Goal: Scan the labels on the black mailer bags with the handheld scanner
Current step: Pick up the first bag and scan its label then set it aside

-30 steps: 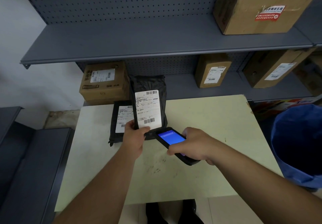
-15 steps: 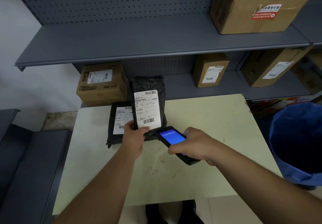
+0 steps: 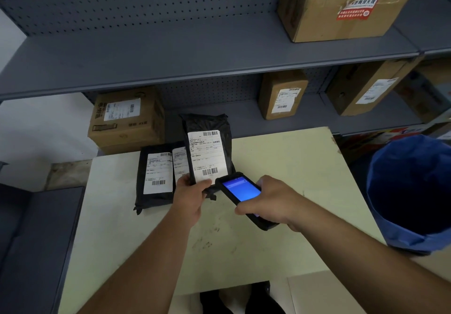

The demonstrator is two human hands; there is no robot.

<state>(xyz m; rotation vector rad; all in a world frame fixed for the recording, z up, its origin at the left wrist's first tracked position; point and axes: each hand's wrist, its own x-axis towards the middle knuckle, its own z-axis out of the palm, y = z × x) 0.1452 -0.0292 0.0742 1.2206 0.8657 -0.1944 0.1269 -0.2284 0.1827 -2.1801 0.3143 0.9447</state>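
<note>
My left hand (image 3: 189, 197) grips the bottom edge of a black mailer bag (image 3: 207, 128) and holds it upright, its white label (image 3: 207, 156) facing me. My right hand (image 3: 271, 199) holds the black handheld scanner (image 3: 240, 190), blue screen lit, with its top end just under the label's lower barcode. A second black mailer bag (image 3: 152, 175) lies flat on the pale table (image 3: 280, 167) to the left, label up. The edge of another label (image 3: 180, 162) shows between the two bags.
Grey metal shelves (image 3: 195, 62) stand behind the table and carry several labelled cardboard boxes (image 3: 127, 120). A blue-lined bin (image 3: 412, 191) stands at the table's right. A dark grey unit (image 3: 34, 240) sits to the left.
The held bag and the scanner stay together almost unmoved. The bag has shifted slightly right, showing the edge of another label behind it.
</note>
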